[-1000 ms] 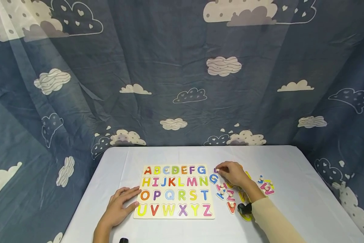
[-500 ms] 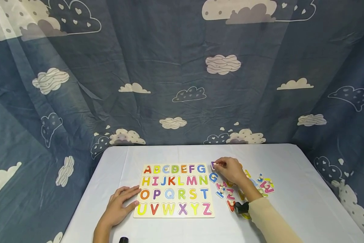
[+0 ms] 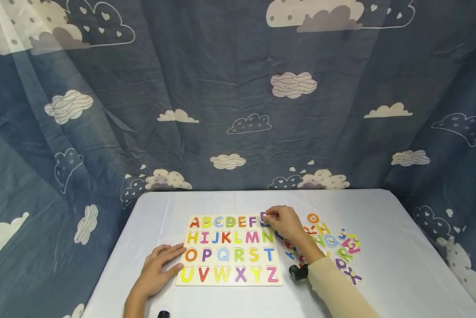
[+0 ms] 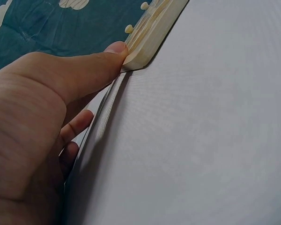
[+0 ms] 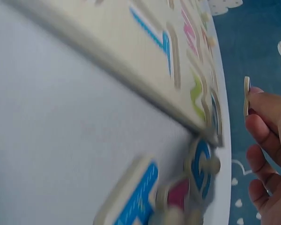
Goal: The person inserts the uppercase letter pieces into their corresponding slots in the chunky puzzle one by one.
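My right hand (image 3: 287,224) pinches a purple letter piece (image 3: 263,215) over the top right corner of the wooden alphabet board (image 3: 212,264), by the G slot. Fingers hide part of the letter. In the right wrist view the piece (image 5: 247,96) appears edge-on at the fingertips, apart from the board. The left hand (image 3: 155,269) rests against the board's left edge, its thumb touching the near corner in the left wrist view. Knobbed pieces sit in the A to E slots of the top row.
Loose knobbed letters lie right of the board, among them an orange O (image 3: 313,218), a light blue Q (image 3: 331,240) and a purple X (image 3: 353,276). A blue G (image 5: 202,166) lies beside the board's corner. A black object (image 3: 164,314) shows at the near edge.
From the loose letters, the right hand has carried the purple letter piece leftward to above the board's top right corner. The left hand stays in place.
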Demonstrator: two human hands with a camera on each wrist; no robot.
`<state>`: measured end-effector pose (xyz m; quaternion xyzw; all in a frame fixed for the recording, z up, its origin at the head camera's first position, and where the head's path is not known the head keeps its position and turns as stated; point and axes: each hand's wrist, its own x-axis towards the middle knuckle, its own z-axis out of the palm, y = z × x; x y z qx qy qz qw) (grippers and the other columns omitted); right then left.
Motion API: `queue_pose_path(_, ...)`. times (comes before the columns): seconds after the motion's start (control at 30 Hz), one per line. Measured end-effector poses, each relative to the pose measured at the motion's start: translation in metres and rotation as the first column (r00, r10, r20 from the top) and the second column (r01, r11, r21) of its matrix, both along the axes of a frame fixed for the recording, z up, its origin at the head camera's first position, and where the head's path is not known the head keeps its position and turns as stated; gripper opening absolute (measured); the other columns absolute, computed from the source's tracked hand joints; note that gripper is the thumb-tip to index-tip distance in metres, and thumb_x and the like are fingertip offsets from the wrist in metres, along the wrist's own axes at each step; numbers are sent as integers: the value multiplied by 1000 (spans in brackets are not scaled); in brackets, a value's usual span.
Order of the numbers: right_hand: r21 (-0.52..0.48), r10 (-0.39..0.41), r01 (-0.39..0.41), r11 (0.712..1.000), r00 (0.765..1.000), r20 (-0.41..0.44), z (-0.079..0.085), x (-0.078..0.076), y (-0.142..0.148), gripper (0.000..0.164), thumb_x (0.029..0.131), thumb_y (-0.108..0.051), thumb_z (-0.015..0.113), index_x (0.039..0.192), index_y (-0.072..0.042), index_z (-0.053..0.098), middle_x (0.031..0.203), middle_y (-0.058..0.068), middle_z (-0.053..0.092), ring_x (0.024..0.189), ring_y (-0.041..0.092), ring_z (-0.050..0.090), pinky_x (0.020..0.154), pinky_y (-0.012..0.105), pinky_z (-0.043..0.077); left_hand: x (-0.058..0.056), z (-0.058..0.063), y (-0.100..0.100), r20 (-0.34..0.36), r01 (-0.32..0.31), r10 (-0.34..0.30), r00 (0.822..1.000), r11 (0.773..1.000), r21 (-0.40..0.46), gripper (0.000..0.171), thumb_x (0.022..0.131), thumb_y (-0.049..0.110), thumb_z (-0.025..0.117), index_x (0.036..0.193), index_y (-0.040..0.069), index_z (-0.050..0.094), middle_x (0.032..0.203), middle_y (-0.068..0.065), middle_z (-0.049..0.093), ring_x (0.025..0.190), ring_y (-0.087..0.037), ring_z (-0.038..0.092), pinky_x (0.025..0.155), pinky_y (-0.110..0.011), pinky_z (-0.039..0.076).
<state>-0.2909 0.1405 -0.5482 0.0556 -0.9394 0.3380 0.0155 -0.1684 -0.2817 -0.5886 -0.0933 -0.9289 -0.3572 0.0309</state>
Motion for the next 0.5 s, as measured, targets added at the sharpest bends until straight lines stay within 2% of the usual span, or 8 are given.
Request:
queue_pose_path(0.3,0,48,-48,999,998,-28,-2,-6,-28,15,92,-30,79,100,-17,81,78,-6,64,77,14,53,73,32,44,-2,-2,-1,56,-7,7,998,1000,5,47,91,39,77,136,31,68,150,13,59,140,-23,39,111,-56,24)
queue_pose_path(0.5,18,57,-56,998,998,-16,-10,-6,-36,13,91,-30,80,95,-17,81,74,-8,63,74,11,54,72,31,44,-3,-3,-1,57,-6,7,998,1000,-1,47,90,41,77,136,32,69,149,14,59,140,-23,40,110,-55,25)
